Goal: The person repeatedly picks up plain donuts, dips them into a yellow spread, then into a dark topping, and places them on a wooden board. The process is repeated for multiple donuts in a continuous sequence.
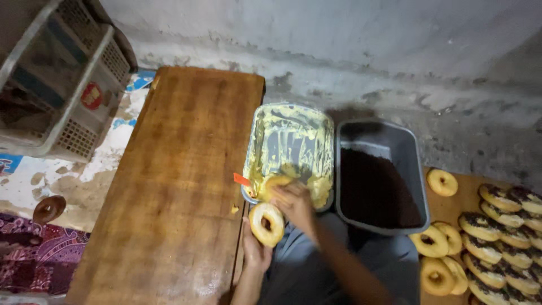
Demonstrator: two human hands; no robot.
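Wooden surface left of hands lies bare and roomy. Left hand grips pale ring doughnut at its right edge; right hand holds spreader in cream tray.

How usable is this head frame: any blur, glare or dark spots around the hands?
Head view: dim, warm light; the right hand at the cream tray is smeared by motion blur; the left hand and its doughnut are soft; the grey tub of dark crumbs sits in shadow; mild glare on the tray's bare metal; edges bow from the wide lens.
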